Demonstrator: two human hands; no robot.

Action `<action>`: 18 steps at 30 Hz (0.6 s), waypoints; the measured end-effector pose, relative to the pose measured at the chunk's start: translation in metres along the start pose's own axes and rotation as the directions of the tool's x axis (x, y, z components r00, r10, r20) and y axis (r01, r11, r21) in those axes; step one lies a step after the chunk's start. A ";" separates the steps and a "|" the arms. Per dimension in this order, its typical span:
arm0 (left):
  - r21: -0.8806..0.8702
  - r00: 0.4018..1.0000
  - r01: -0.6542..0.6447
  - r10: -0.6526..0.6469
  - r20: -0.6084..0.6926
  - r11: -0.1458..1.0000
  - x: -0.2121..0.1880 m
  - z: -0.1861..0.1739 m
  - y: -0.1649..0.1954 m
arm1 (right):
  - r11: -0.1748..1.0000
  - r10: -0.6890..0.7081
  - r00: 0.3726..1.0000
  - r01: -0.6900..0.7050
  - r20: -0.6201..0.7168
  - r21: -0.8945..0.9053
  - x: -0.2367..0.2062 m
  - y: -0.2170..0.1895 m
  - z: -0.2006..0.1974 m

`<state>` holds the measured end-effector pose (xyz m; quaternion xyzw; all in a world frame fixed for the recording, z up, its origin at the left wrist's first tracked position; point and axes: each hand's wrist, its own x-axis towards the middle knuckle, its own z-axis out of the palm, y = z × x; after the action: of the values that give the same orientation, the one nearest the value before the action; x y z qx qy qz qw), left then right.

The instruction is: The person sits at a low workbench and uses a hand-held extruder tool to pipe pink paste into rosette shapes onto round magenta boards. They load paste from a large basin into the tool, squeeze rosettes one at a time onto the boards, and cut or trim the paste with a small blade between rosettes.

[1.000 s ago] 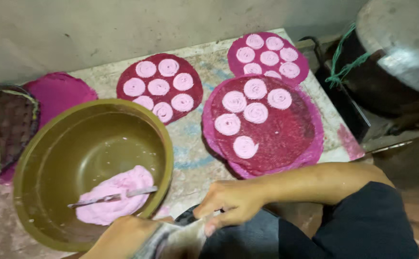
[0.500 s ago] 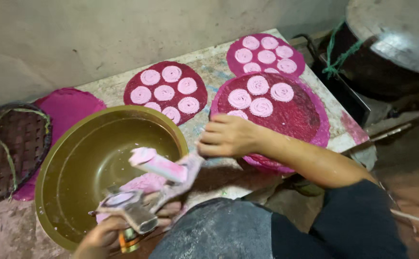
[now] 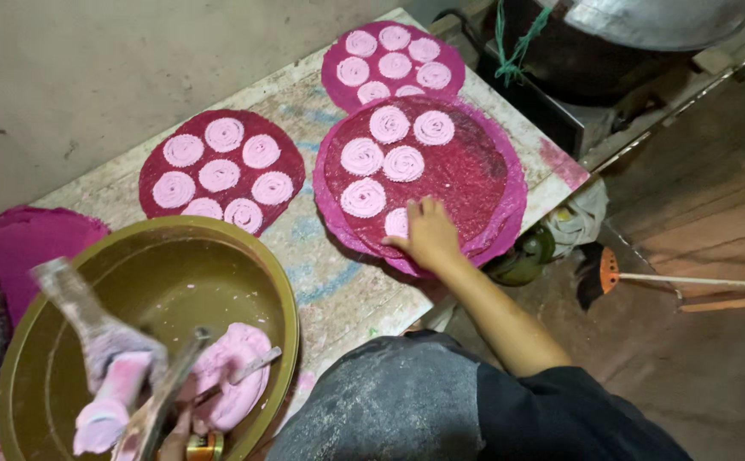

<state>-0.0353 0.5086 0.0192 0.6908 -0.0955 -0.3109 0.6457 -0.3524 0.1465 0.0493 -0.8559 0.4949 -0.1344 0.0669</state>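
Your right hand (image 3: 428, 235) has moved onto the near tray (image 3: 483, 183), open on a pink spiral (image 3: 396, 224), while your left hand (image 3: 172, 440) grips the press (image 3: 104, 358).

Olive-brown bowl (image 3: 279, 282) at 8 o'clock, pale pink dough lump (image 3: 236, 376) inside. Dark magenta round mats: centre mat (image 3: 475, 179), 10 o'clock mat (image 3: 155, 171), 12 o'clock mat (image 3: 334, 81), each bearing pale pink spiral-patterned discs (image 3: 362, 157). Tabletop (image 3: 338, 282) off-white, faint blue and pink streaks. Green cord (image 3: 502, 38) at 1 o'clock.
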 end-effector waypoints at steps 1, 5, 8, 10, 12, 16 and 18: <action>0.020 1.000 -0.009 0.010 -0.025 1.000 0.005 0.001 -0.001 | 0.998 -0.013 1.000 0.013 0.005 0.060 -0.001 0.000 0.007; 0.122 0.991 -0.046 0.060 -0.118 0.991 0.009 -0.008 -0.004 | 0.969 -0.028 0.999 0.022 0.021 0.246 0.009 0.016 -0.004; 0.330 0.946 -0.169 0.247 -0.211 0.929 -0.005 -0.016 -0.003 | 0.779 -0.007 0.994 -0.064 0.110 0.624 0.016 0.031 -0.031; 0.781 0.774 -0.407 0.633 0.020 0.473 -0.018 -0.012 0.012 | 0.383 -0.115 0.968 -0.166 0.225 0.909 0.020 0.020 -0.047; 0.772 0.744 -0.419 0.668 -0.010 0.478 -0.032 0.003 0.035 | -0.083 -0.324 0.920 -0.259 0.220 0.962 0.021 -0.014 -0.059; 0.352 0.869 -0.340 0.435 -0.238 0.872 -0.026 0.049 0.093 | -0.260 -0.648 0.719 -0.519 0.251 0.814 0.018 -0.136 -0.067; 0.466 0.879 -0.290 0.425 -0.216 0.836 -0.032 0.044 0.111 | -0.174 -0.692 0.656 -0.557 0.302 0.812 0.006 -0.207 -0.064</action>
<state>-0.0554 0.4723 0.1364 0.8227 -0.1862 -0.0423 0.5354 -0.1971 0.2458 0.1625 -0.4620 0.0572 -0.0987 0.8795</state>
